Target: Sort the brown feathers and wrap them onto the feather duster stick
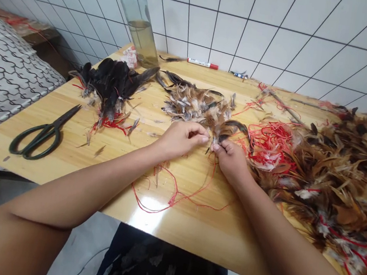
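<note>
My left hand and my right hand meet near the middle of a wooden table. Both are closed in a pinch on a small bunch of brown feathers at the edge of a loose feather pile. Red thread trails from under my hands across the table toward me. A big heap of brown feathers strung on red thread lies just right of my right hand.
Green-handled scissors lie at the table's left. A bunch of black feathers sits behind them. A water bottle, a red-capped marker and a tiled wall stand at the back. A patterned surface is at far left.
</note>
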A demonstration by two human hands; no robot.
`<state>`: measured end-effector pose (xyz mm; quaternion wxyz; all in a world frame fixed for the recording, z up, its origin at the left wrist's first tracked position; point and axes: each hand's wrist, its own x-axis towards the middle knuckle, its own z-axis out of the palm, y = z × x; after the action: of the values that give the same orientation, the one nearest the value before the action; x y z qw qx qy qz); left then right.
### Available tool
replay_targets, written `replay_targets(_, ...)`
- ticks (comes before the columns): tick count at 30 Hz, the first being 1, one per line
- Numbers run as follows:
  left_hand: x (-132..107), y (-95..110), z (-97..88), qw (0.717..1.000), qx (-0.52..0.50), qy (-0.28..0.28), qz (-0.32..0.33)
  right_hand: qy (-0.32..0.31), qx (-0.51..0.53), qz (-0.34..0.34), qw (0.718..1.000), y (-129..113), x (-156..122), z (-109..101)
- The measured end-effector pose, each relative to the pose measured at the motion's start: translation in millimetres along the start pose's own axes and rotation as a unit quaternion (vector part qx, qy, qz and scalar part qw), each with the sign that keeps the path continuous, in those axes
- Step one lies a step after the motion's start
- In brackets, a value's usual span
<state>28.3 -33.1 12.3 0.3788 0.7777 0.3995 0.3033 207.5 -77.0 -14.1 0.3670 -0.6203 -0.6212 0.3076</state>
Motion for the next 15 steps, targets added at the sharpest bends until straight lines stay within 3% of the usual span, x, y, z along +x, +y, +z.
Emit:
replay_targets(3, 0, -1, 12.8, 0.998, -0.039, -0.016, -0.037, 0.034, -0.091, -0.011, 0.995, -4, -4, 5)
replay_targets(7, -2, 4, 23.0, 0.999, -0.01, 0.028, -0.034, 0.077, -0.15, -0.008, 0.986, -8, -11, 14)
replay_targets(11, -3, 7, 26.9, 0.998, -0.015, 0.058, 0.001, 0.127, -0.124, -0.025, 0.984, -9, -17, 18)
replay_targets(15, 0, 5, 25.6, 0.996, -0.068, 0.056, -0.015, 0.091, -0.064, -0.05, 0.992, -12, -16, 16)
